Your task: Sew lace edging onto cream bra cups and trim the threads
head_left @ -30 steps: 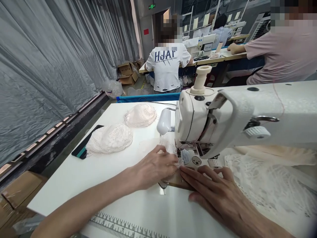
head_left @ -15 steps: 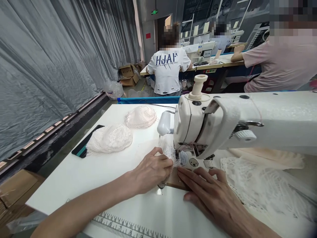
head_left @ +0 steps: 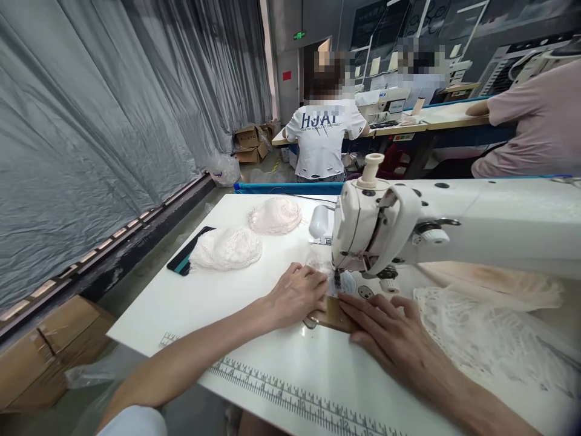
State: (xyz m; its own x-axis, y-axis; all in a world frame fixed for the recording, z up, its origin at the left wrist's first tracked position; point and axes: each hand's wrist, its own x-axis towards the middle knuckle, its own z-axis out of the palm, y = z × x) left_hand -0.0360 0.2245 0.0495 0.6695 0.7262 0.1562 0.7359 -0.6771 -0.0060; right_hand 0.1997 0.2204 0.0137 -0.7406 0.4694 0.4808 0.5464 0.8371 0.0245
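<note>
The white sewing machine [head_left: 363, 227] stands on the white table, its needle and presser foot [head_left: 337, 278] low over the bed. A white lace piece [head_left: 318, 257] lies beside the foot, partly covered by my fingers. My left hand [head_left: 300, 295] is left of the foot, its fingers bent and closed on the lace edge. My right hand [head_left: 390, 330] lies flat with its fingers stretched out, the tips on a brown plate [head_left: 334, 315] in front of the foot. Whatever is under those fingertips is hidden. Right of this hand lies white lace fabric [head_left: 481, 336].
Two lace cup stacks, a white one [head_left: 227, 248] and a pinkish one [head_left: 275, 215], sit at the back left; a dark flat object [head_left: 184, 260] lies beneath the white one. A printed ruler [head_left: 290, 393] runs along the front edge. Cardboard boxes [head_left: 49, 357] stand left. Co-workers sit ahead.
The view has shifted, so the table and machine appear farther right. My left hand stays by the foot, its fingers a little flatter. My right hand still lies flat on the plate.
</note>
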